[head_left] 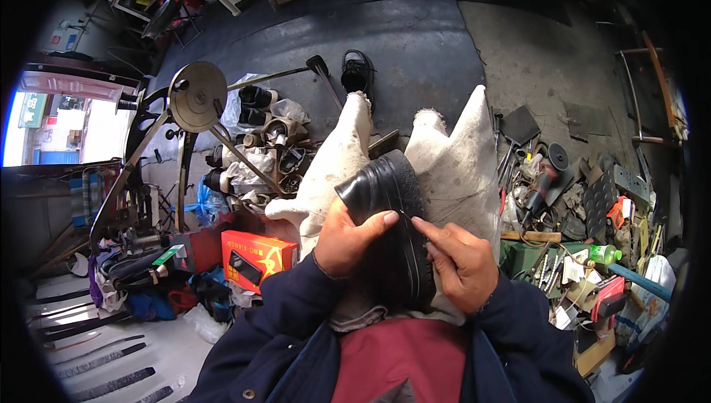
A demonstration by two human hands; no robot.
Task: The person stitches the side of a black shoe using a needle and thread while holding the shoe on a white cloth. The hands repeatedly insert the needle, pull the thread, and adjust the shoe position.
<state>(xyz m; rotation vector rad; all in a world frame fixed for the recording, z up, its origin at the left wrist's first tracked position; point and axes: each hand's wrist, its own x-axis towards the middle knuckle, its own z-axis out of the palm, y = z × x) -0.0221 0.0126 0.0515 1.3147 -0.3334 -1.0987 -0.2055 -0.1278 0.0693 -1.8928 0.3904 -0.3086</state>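
Observation:
A black leather shoe (376, 190) with a thick dark sole lies tilted across my lap, over a soiled whitish cloth (461, 181). My left hand (348, 238) is closed round its left side, with the thumb pressed toward the edge of the sole. From the right, my right hand (465, 266) meets the sole edge, its index finger and thumb drawn in close and the other fingers curled. A thin pale line, perhaps thread, shows on the shoe by the fingertips. Whatever those right fingers may hold is hidden.
Left stands a metal hand-cranked machine with a round wheel (198, 96), beside piled shoes (259, 107) and a red box (261, 255) carrying a dark phone-like object. Another black shoe (357, 71) rests ahead on the floor. Tools, an angle grinder (542, 181) and a green bottle (603, 254) crowd the right.

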